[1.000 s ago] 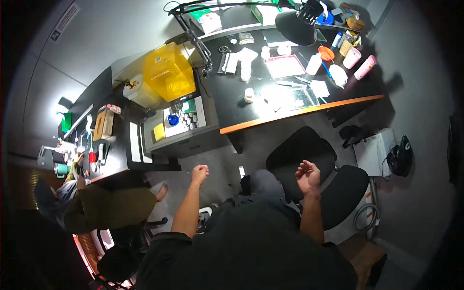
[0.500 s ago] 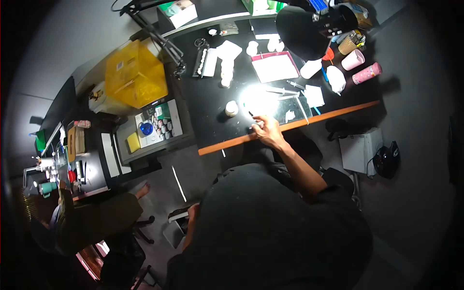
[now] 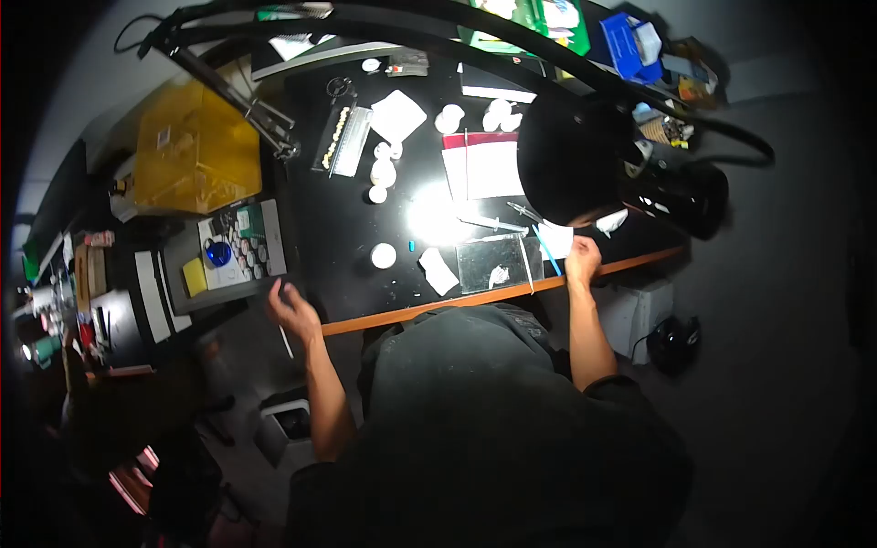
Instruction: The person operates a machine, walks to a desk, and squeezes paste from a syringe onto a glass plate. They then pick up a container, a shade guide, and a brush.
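My left hand point(image 3: 294, 310) is raised off the desk's front left corner, near the open drawer point(image 3: 206, 292), with its fingers apart and nothing in them. At the desk's front edge on the right, my right hand point(image 3: 582, 262) has its fingers curled in, beside a white paper sheet point(image 3: 557, 239). Whether it grips anything is hidden. A blue stick point(image 3: 546, 248) lies just left of that hand. Further left is a glass plate point(image 3: 484, 260) bearing a crumpled white scrap point(image 3: 498, 276). A folded white tissue point(image 3: 438, 272) and a white round jar point(image 3: 384, 256) follow.
A black lamp head point(image 3: 571, 160) hangs low over the right half, hiding things beneath. Syringes point(image 3: 493, 224) lie behind the plate. A red-edged pad point(image 3: 480, 169) is further back. The yellow box point(image 3: 196, 151) stands left. Another person point(image 3: 100, 402) sits at the left desk.
My left hand has come up from beside my body to the desk corner. The right has moved from mid-desk to the paper. The view has shifted, and the lamp head appears lower and nearer.
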`<state>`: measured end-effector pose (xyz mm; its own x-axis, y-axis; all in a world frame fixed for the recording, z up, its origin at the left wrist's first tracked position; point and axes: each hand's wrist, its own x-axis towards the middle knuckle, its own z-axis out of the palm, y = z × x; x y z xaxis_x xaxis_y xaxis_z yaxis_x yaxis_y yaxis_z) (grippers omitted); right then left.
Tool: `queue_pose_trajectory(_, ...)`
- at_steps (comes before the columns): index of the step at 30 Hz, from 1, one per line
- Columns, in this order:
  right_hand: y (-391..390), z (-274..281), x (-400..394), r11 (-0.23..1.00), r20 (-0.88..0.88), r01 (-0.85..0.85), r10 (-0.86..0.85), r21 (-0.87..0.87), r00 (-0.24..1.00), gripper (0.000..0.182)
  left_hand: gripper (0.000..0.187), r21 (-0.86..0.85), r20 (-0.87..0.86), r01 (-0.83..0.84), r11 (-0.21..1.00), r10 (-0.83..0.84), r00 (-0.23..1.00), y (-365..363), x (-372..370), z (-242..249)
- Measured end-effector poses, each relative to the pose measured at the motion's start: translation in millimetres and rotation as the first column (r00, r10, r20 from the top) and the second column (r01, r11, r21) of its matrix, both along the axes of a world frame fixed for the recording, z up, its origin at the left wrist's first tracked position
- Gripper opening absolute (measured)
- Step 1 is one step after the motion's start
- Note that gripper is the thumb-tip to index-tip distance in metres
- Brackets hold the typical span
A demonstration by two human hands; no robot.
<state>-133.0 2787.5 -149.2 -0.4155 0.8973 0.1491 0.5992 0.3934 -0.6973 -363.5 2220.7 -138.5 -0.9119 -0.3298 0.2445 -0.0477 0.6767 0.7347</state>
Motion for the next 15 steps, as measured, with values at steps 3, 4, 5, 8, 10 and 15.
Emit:
queue_pose_trajectory(3,17,4,9,0.991,0.176,0.065,-0.086,0.12,0.981,0.007,0.042,0.054,0.227,0.021,0.998,-0.033,0.973,39,-10,-17)
queue_pose_trajectory(4,19,4,9,0.979,0.22,0.014,-0.059,0.203,0.974,0.007,0.044,-0.097,0.326,0.037,0.995,-0.003,0.945,53,-10,-1)
queue_pose_trajectory(5,21,2,9,0.959,0.261,-0.039,-0.038,0.282,0.965,0.008,0.046,-0.241,0.417,0.069,0.968,0.039,0.908,63,-12,21)
queue_pose_trajectory(8,3,9,-1,0.941,0.338,0.001,-0.122,0.339,0.933,0.015,0.049,-0.217,0.425,0.076,0.973,0.024,0.905,62,-14,27)
queue_pose_trajectory(10,-4,16,-9,0.942,0.348,0.051,-0.172,0.331,0.922,0.015,0.05,-0.231,0.388,0.085,0.969,0.012,0.922,59,-12,22)
queue_pose_trajectory(15,-4,13,-5,0.926,0.373,-0.003,-0.149,0.378,0.916,0.02,0.048,-0.17,0.385,0.085,0.982,-0.014,0.923,55,-14,19)
